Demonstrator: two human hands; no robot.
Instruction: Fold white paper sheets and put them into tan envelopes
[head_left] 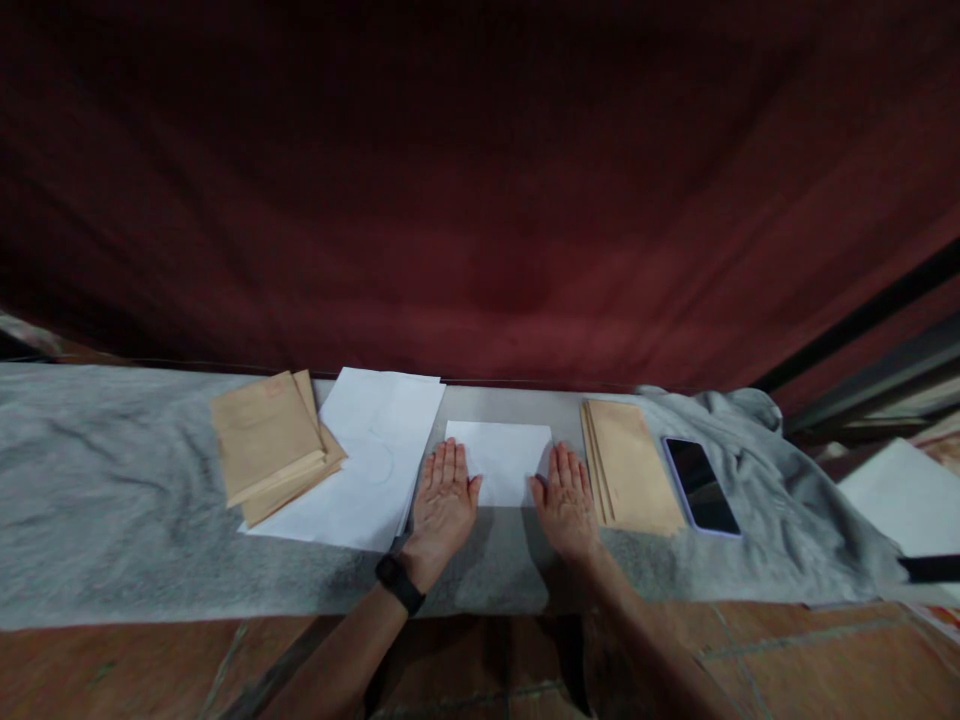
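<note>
A folded-looking white sheet of paper (501, 462) lies flat on the grey cloth in front of me. My left hand (444, 495) rests palm down at its left edge, fingers stretched out, with a dark band on the wrist. At the right edge my right hand (566, 500) lies flat too, its fingers extended. Neither hand grips anything. Left of my left hand are larger white sheets (382, 440), with a pile of brown envelopes (266, 430) overlapping them. Just right of my right hand sits another stack of brown envelopes (634, 465).
A phone (702, 486) with a lilac edge lies beyond the right-hand envelopes. The grey cloth (112, 500) covers the long narrow surface and bunches up at the right. Behind it hangs a dark red curtain (480, 230). Tiled floor (750, 650) shows below the near edge.
</note>
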